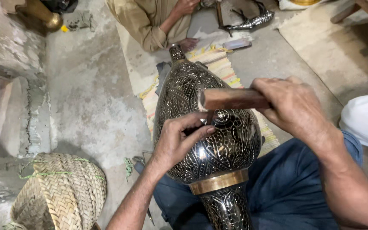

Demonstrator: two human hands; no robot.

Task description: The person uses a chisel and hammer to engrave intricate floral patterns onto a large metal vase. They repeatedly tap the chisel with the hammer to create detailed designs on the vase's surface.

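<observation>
Vase (218,140): large, black with silver engraved pattern, brass band near base; lies across lap on blue trousers (286,191), neck pointing away, so belly faces up for work.
Left hand (177,140): fingers pinched shut on thin chisel (209,118), tip set on vase surface, palm braced against metal for steadiness.
Right hand (297,108): grip closed round wooden mallet (233,99), head poised just over chisel top.
Woven basket (60,191): on concrete floor, left.
Striped mat (218,64): under vase neck.
2nd person's arm (150,21): beyond, apart.

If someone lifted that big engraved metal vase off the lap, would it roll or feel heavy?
The vase is probably stiff and fairly heavy: it looks like engraved metal with a brass band. Its rounded belly would likely roll on the floor. The glossy surface may be slippery.
</observation>
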